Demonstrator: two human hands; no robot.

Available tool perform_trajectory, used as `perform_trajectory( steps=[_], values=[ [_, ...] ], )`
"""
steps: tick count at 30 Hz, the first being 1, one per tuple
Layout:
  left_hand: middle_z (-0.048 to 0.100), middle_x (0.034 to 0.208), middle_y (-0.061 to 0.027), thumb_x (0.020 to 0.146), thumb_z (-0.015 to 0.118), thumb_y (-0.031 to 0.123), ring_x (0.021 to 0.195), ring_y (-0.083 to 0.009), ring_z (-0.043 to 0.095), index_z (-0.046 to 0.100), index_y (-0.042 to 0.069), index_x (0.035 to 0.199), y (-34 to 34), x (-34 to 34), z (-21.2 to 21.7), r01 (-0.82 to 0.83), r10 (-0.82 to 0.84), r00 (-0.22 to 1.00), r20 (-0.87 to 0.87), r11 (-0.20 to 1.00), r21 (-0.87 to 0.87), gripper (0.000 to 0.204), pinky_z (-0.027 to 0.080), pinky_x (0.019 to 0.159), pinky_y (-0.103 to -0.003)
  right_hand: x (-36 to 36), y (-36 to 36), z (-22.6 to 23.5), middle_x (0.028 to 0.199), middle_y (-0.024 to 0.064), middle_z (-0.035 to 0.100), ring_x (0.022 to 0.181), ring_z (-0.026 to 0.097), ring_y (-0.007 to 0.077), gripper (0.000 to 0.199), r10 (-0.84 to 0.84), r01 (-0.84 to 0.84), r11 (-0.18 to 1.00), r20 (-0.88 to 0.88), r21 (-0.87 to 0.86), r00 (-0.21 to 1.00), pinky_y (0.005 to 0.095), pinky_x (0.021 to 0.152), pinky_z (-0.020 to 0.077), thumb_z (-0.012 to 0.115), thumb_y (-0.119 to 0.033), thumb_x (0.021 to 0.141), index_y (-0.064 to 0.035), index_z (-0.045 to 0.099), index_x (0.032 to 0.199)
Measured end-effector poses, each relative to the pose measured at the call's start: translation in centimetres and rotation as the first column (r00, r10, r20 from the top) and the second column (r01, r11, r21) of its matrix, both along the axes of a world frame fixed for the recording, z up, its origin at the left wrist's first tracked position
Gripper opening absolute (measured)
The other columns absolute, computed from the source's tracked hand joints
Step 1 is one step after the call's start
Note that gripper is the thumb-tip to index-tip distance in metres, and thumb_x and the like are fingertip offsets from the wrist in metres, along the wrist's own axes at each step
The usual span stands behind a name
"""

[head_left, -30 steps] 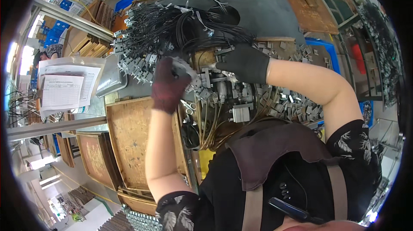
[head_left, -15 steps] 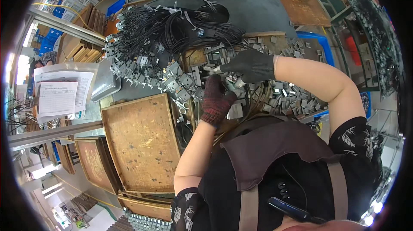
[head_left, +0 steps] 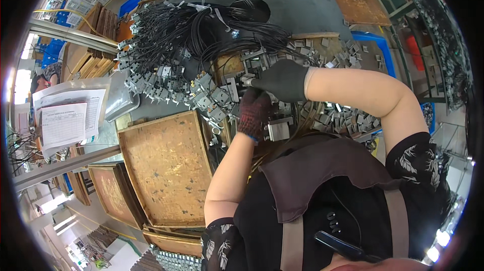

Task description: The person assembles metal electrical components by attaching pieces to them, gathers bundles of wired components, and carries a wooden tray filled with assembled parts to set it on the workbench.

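My left hand [head_left: 253, 113], in a dark red and black knit glove, reaches up to a small metal fixture [head_left: 233, 89] on the bench. Its fingers are drawn together, and what they pinch is hidden. From the right comes my right hand [head_left: 285, 80] in a dark grey glove, its fingertips meeting the left ones at the fixture. Its fingers are bent round something small that I cannot make out. Just left of the hands lie grey metal clamp-like parts [head_left: 209, 97] on the ends of black cables [head_left: 201, 36]. Below the right hand sits a pale metal block [head_left: 278, 131].
Loose small metal pieces [head_left: 348, 119] are heaped right of the hands, near a blue bin [head_left: 385, 56]. A shallow wooden tray [head_left: 166, 170] stands at the left. Paper sheets [head_left: 65, 122] hang at far left. A wooden board [head_left: 355, 1] lies at the back right.
My right hand has shifted slightly left and covers more of the fixture area. My left hand's thumb and fingers have come closer together. The view has shifted a little.
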State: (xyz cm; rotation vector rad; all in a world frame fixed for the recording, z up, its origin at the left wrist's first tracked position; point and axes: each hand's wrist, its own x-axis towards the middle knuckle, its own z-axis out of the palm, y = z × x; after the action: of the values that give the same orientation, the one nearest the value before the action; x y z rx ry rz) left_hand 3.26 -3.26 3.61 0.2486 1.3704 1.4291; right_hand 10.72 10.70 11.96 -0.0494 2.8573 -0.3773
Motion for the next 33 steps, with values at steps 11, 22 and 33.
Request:
perform_trajectory(
  steps=[11, 22, 33],
  values=[
    [0.062, 0.104, -0.0082, 0.08, 0.066, 0.018, 0.091, -0.0223, 0.064, 0.054, 0.003, 0.12, 0.0, 0.4, 0.3, 0.13, -0.13, 0.981, 0.145, 0.991, 0.007, 0.045, 0.056, 0.073, -0.036, 4.5, 0.3, -3.8, 0.091, 0.0108, 0.059, 0.084, 0.061, 0.0322, 0.028, -0.086, 0.065, 0.995, -0.291, -0.082, 0.953, 0.0453, 0.072, 0.0477, 0.067, -0.016, 0.068, -0.0081, 0.061, 0.095],
    [0.053, 0.119, -0.0196, 0.077, 0.07, 0.017, 0.105, -0.034, 0.056, 0.051, -0.001, 0.12, -1.0, 0.2, -0.3, 0.222, -0.354, 0.561, -0.748, 0.935, -0.276, 0.05, 0.048, 0.087, -0.04, 4.0, 0.9, -7.3, 0.083, 0.012, 0.066, 0.081, 0.065, 0.0312, 0.032, -0.136, 0.135, 0.991, -0.115, -0.013, 0.984, 0.0447, 0.071, 0.0516, 0.063, -0.01, 0.065, -0.0097, 0.066, 0.097],
    [0.057, 0.115, -0.0252, 0.077, 0.063, 0.01, 0.11, -0.0395, 0.054, 0.054, 0.002, 0.121, 3.0, -1.3, -4.6, 0.168, -0.322, 0.411, -0.853, 0.946, -0.276, 0.045, 0.045, 0.092, -0.043, 3.7, 1.3, -8.4, 0.079, 0.0113, 0.063, 0.078, 0.064, 0.031, 0.024, -0.369, 0.361, 0.928, -0.363, -0.093, 0.855, 0.0447, 0.069, 0.049, 0.066, -0.014, 0.061, -0.0114, 0.068, 0.085]
  ],
)
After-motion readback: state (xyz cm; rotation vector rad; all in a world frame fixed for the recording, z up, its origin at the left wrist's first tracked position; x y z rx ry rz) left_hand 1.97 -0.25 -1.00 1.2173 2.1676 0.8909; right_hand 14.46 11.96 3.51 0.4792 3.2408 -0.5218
